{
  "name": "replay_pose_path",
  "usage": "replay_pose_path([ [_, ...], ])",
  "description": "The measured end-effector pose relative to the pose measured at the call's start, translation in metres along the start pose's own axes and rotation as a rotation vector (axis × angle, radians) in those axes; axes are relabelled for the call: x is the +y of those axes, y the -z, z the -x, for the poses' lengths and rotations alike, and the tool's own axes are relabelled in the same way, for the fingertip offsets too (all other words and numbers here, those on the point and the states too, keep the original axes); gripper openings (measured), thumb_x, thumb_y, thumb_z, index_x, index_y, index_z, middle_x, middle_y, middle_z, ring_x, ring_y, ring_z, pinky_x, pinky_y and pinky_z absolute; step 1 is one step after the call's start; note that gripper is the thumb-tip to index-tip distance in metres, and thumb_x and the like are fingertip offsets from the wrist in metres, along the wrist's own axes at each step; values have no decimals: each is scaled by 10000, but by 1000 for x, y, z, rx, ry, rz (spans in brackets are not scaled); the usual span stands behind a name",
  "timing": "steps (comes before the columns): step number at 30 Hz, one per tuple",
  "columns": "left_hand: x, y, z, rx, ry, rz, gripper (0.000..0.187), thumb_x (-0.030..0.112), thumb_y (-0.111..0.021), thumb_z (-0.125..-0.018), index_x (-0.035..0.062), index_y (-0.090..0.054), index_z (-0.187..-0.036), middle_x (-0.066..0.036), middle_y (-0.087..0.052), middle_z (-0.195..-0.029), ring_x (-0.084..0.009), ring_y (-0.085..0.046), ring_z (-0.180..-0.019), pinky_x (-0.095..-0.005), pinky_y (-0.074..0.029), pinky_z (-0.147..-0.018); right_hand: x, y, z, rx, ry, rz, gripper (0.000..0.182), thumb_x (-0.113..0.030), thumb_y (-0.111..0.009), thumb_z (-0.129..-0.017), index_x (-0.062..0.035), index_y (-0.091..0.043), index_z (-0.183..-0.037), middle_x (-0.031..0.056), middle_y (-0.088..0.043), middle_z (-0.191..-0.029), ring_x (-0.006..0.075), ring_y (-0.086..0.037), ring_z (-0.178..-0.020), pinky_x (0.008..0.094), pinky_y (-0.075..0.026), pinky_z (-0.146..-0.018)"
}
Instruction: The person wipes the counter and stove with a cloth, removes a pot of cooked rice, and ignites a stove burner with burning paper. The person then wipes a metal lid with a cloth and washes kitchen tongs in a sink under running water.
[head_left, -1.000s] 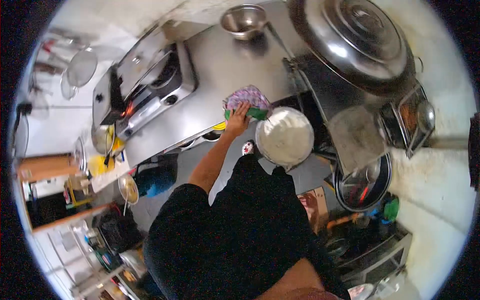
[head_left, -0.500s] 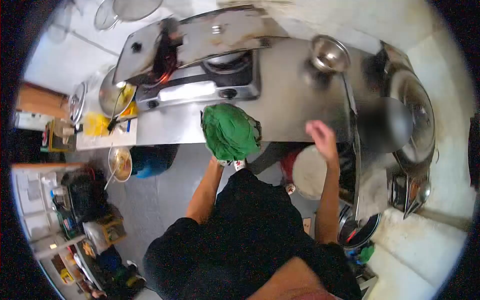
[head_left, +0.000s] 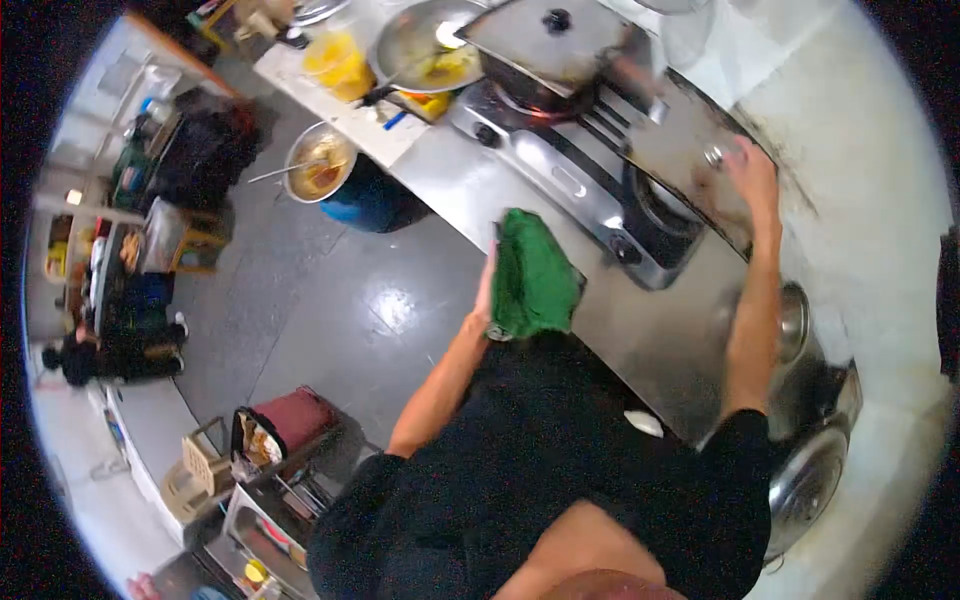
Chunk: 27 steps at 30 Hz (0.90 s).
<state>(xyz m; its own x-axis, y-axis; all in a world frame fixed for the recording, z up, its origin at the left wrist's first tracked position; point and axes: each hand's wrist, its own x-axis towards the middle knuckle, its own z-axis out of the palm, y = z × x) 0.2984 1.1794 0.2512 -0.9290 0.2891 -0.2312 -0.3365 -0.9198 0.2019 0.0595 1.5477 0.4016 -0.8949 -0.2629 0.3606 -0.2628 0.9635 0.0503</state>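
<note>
My left hand (head_left: pixel 484 290) holds a crumpled green cloth (head_left: pixel 540 275) with a dark edge in front of my body; most of its fingers are hidden behind the cloth. Over the far side of the stove, my right hand (head_left: pixel 752 178) reaches with its fingers extended, right beside the knob (head_left: pixel 714 155) of a flat, stained metal lid (head_left: pixel 680 165). That lid leans over the right burner of the gas stove (head_left: pixel 590 190). On the left burner sits a rectangular pan with a black-knobbed cover (head_left: pixel 550 40), with a red glow beneath.
A wok of yellow food (head_left: pixel 435 50) and a yellow container (head_left: pixel 338 65) stand left of the stove. A pot with a ladle (head_left: pixel 320 165) rests on a blue drum (head_left: pixel 375 200). A metal bowl (head_left: pixel 794 322) lies at the right. Another person (head_left: pixel 110 350) is at the far left.
My view has turned toward the left. My right hand has moved from beside the counter's front up to the lid knob. The green cloth stays in my left hand, now tilted more on edge.
</note>
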Motion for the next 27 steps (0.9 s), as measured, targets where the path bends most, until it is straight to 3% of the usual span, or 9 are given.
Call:
replay_pose_path([
  [2, 9, -27, 9, 38, -9, -192, 804, 674, -297, -845, 70, -296, -1377, -175, -397, -1337, -336, -420, -1205, -520, -366, -989, -38, 45, 37, 112, -209, -665, 220, -250, -628, -811, -57, -615, -916, 77, -643, -817, 172, -608, -725, 302, -483, -653],
  [5, 8, -33, 7, 161, -60, -148, 742, 616, -296, -884, 41, -333, -1352, -174, -421, -1311, -318, -458, -1166, -497, -393, -973, -95, 15, 129, -339, -494, -1487, 104, -160, -658, -796, -75, -598, -790, -2, -571, -600, 67, -536, -520, 223, -417, -444],
  [6, 6, -46, 6, 188, -123, -184, 713, 595, -297, -896, 43, -350, -1345, -166, -428, -1308, -312, -457, -1168, -487, -393, -974, -118, -17, 149, -419, -540, -1312, 134, -155, -689, -766, -70, -593, -805, 8, -586, -646, 59, -548, -558, 205, -439, -487],
  [8, 10, -25, -5, 176, -104, -203, 675, 575, -304, -904, 58, -371, -1334, -147, -449, -1290, -307, -470, -1150, -480, -393, -973, -155, -97, 186, -89, -306, -756, 229, -167, -687, -740, -46, -546, -874, 107, -620, -777, 277, -618, -721, 366, -495, -616],
  [11, 8, -27, -17, 168, -84, -274, 624, 541, -313, -917, 73, -394, -1321, -128, -477, -1265, -299, -486, -1127, -467, -400, -967, -180, -112, 193, -87, -428, -534, 253, -195, -637, -787, -74, -461, -923, 142, -590, -736, 389, -580, -750, 438, -462, -622],
  [20, 6, -34, -38, 183, -38, -264, 577, 497, -309, -934, 75, -409, -1313, -120, -490, -1254, -283, -513, -1097, -445, -424, -948, -169, -115, 176, 2, -599, -597, 155, -156, -546, -851, -28, -476, -905, 248, -573, -618, 395, -572, -521, 455, -470, -454],
  [22, 11, -8, -49, 270, -90, -364, 589, 507, -307, -931, 73, -403, -1317, -119, -490, -1253, -278, -513, -1099, -443, -427, -944, -152, -59, 150, -546, -771, -1263, 159, -177, -582, -833, -24, -542, -815, 204, -582, -615, 310, -598, -523, 384, -471, -467],
  [24, 15, -9, -65, 242, -86, -356, 609, 524, -306, -926, 73, -389, -1327, -122, -491, -1251, -275, -513, -1100, -435, -423, -950, -122, 2, 102, -20, -475, -911, 171, -185, -615, -812, -36, -584, -732, 110, -590, -631, 199, -620, -609, 324, -451, -543],
  [27, 31, -37, -97, 170, -34, -522, 637, 545, -305, -920, 69, -375, -1338, -125, -487, -1260, -269, -510, -1111, -421, -415, -962, -51, 26, 26, 248, -331, -344, 242, -352, -609, -811, -117, -630, -864, 96, -645, -807, 290, -604, -768, 385, -464, -641],
])
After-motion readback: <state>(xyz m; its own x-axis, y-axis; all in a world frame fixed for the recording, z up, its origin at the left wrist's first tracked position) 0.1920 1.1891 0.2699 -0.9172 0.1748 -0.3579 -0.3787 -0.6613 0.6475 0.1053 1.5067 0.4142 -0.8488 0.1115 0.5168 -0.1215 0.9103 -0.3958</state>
